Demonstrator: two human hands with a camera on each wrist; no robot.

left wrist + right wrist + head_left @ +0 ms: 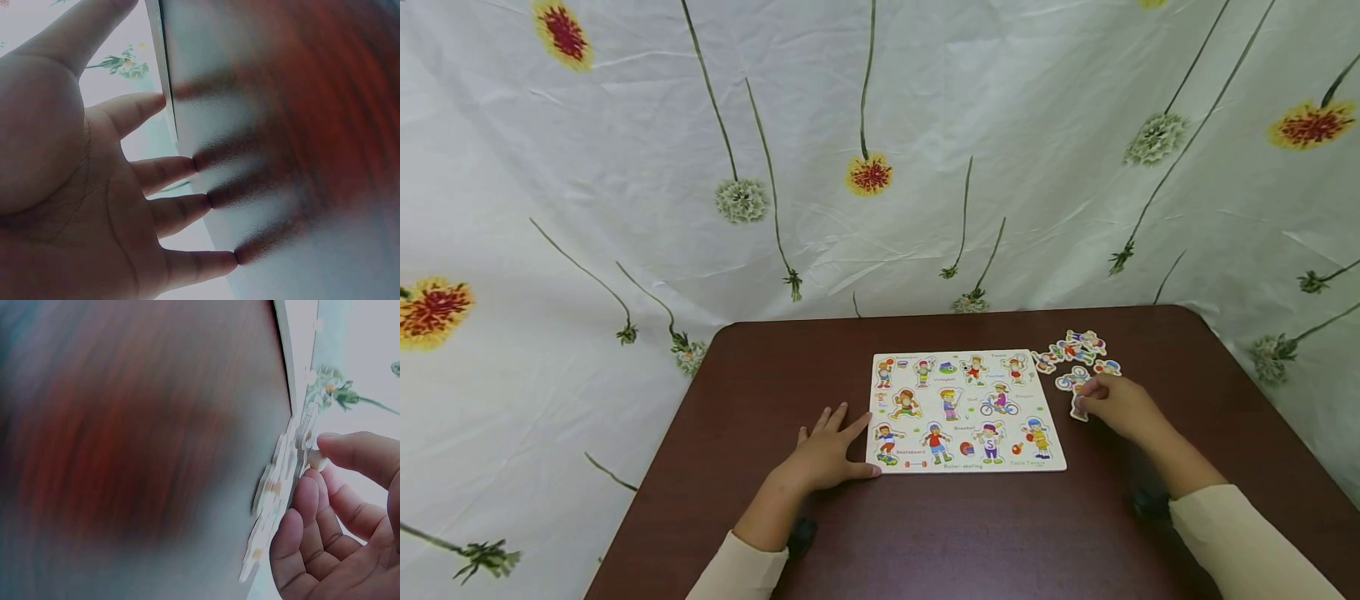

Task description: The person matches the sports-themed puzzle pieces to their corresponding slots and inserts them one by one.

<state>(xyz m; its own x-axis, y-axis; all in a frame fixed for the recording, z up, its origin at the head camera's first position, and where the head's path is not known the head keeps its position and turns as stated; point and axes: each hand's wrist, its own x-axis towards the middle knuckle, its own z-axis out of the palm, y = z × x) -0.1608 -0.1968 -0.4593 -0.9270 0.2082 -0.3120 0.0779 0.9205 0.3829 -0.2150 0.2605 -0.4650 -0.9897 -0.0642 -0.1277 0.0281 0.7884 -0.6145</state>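
From near above, the head view looks down across the brown wooden table (970, 533); 2 close wrist views skim it, all sharing white flower-printed cloth (925, 100).

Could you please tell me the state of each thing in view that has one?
Puzzle board: lying flat, picture side up.
Left hand: fingers spread, touching the board's left edge.
Right hand: fingers curled, pinching a puzzle piece.
Other pieces: loose, bunched beside the board's right edge.
Flowered cloth: hanging behind the table, creased.
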